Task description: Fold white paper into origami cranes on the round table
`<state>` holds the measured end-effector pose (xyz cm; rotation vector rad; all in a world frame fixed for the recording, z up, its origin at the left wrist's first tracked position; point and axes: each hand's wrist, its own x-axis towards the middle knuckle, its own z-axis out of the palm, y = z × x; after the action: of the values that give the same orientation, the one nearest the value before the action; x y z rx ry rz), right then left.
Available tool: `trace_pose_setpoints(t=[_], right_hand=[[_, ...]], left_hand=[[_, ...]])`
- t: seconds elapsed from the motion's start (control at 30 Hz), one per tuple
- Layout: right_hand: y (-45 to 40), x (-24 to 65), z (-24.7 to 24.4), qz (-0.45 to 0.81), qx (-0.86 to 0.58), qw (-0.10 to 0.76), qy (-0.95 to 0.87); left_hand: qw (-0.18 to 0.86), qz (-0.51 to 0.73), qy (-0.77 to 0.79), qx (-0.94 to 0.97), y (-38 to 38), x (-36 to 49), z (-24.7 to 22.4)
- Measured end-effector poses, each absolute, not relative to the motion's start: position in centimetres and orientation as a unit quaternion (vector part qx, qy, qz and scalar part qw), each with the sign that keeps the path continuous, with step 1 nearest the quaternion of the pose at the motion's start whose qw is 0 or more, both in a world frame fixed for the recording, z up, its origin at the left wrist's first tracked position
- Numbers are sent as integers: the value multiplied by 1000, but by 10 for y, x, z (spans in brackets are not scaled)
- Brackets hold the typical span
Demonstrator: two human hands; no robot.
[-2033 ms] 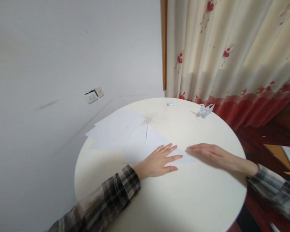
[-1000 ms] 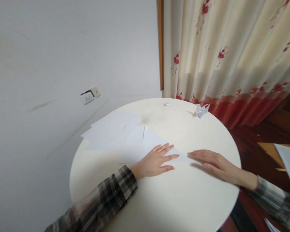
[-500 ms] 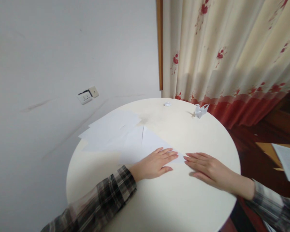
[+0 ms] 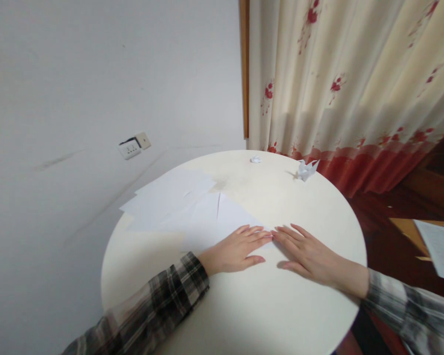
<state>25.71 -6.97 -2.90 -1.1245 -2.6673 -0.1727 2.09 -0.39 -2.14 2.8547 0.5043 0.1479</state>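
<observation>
Sheet (image 4: 203, 224) lies flat on the surface (image 4: 266, 305), apparently part-folded, with no raised form yet made, left hand (image 4: 235, 250) flat and straight-fingered upon it, right hand (image 4: 311, 254) spread at its right corner, neither grip pinching anything.

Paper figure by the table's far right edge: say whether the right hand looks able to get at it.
Probably yes, with a forward stretch: the right hand grips nothing, and nothing stands between it and the paper figure.
</observation>
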Motion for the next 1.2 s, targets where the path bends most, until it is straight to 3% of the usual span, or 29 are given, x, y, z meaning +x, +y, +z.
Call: trace_pose_setpoints(t=[0.83,1.2], right_hand=[[-105,299,-15,-85,-306,57,-947],[-83,307,13,56,-412,162,-895]], left_hand=[[128,56,174,975,-8,21,-22],[132,45,176,975,-7,21,-18]])
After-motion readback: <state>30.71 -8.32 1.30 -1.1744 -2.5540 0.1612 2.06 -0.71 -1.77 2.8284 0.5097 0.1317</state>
